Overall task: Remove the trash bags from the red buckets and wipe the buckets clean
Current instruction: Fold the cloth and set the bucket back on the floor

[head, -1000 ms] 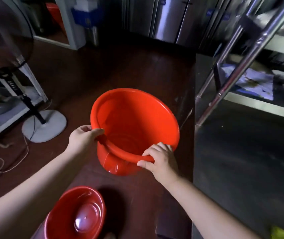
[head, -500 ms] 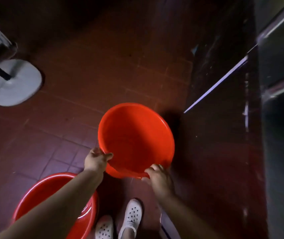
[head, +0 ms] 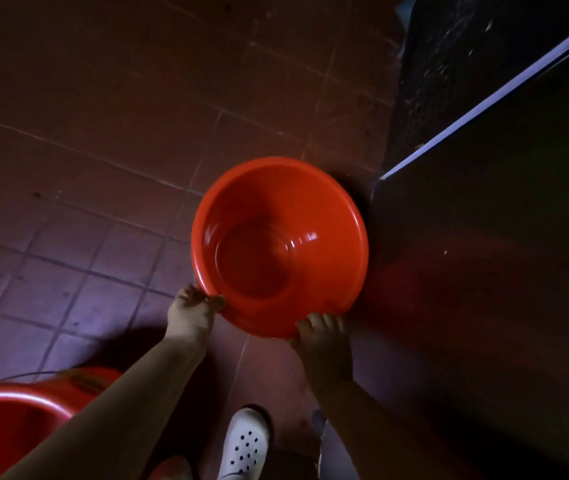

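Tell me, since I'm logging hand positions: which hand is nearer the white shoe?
Right, though only narrowly. The right hand grips the held bucket's near rim, above and right of the white shoe; the left hand grips the rim farther up and left.

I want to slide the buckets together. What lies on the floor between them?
In the head view, only the left forearm crosses above bare tiled floor between the held bucket and the other bucket.

Red bucket (head: 279,244) upright, no liner

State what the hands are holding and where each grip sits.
Both hold the red bucket by its near rim: left hand at the near-left edge, right hand at the near-right.
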A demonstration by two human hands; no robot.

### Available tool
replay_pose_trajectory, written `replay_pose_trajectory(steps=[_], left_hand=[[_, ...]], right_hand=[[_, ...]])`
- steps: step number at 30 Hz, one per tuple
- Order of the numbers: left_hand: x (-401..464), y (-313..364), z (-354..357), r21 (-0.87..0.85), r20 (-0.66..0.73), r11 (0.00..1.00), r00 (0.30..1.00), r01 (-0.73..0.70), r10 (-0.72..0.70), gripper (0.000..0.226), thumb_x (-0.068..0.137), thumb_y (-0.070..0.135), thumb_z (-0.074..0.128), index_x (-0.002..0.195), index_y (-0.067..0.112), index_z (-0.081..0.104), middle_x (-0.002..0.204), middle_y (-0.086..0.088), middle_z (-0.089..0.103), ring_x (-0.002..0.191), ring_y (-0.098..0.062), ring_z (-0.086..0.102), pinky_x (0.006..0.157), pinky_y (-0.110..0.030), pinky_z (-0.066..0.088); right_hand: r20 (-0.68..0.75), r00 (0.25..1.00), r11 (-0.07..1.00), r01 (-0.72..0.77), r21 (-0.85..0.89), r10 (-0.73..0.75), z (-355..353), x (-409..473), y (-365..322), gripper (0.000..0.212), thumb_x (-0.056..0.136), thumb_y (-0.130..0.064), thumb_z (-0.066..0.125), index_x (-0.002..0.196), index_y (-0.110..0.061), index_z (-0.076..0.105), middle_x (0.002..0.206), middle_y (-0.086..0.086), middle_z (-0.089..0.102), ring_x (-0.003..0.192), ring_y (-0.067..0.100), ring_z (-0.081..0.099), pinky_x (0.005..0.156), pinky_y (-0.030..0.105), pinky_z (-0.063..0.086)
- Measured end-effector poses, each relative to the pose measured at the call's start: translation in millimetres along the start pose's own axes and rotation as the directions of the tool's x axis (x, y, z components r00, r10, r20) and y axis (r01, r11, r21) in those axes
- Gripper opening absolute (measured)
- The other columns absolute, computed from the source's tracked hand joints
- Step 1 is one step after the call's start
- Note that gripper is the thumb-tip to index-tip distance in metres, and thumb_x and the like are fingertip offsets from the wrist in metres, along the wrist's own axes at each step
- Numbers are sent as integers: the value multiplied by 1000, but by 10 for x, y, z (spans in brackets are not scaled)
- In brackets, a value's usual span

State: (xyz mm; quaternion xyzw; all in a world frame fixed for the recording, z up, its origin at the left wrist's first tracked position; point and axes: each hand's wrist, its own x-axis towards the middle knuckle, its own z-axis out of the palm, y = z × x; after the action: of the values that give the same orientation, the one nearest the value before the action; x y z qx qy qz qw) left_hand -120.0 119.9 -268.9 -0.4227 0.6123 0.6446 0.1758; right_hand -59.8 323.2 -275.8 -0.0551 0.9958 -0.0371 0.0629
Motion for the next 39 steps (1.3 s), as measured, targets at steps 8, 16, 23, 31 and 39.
replay_pose_trajectory(steps=[8,16,23,31,39], left_hand=[[84,-58,382,339,45,920,980,-196,192,19,79,5,71,94,5,60,87,-5,59,82,-16,54,64,-17,34],[-253,4,98,583,258,772,959,-253,119,63,81,5,67,138,11,43,132,-9,57,114,-28,58,97,-33,44],[-1143,342,-972,658,305,641,918,-397,255,49,79,6,63,127,6,55,124,-12,62,117,-26,57,101,-31,42],[-1695,-245,-2544,822,153,504,956,-264,252,49,82,12,64,130,17,55,127,-6,60,119,-26,52,95,-29,39],[-1933,-1542,-3957,935,262,186,943,-300,206,43,43,22,66,84,13,75,73,-9,70,61,-32,65,53,-34,56]], right_hand=[[-27,999,995,-27,-100,24,8,107,377,21,63,-37,72,68,-20,62,71,0,59,66,25,54,64,34,36],[72,990,990,-115,-85,121,-208,78,296,40,52,-20,86,88,-14,70,84,5,65,73,27,61,69,32,43],[71,996,997,-50,50,46,-992,-152,-667,49,54,-19,83,101,-23,69,100,-2,65,90,23,61,76,36,49],[47,952,922,279,269,-302,-1043,-853,-2086,34,65,-14,71,97,-25,68,94,-5,62,85,20,58,77,33,40],[552,632,835,473,282,-545,-289,-1917,-3299,29,85,-27,56,110,-17,65,110,3,59,110,24,50,96,32,30]])
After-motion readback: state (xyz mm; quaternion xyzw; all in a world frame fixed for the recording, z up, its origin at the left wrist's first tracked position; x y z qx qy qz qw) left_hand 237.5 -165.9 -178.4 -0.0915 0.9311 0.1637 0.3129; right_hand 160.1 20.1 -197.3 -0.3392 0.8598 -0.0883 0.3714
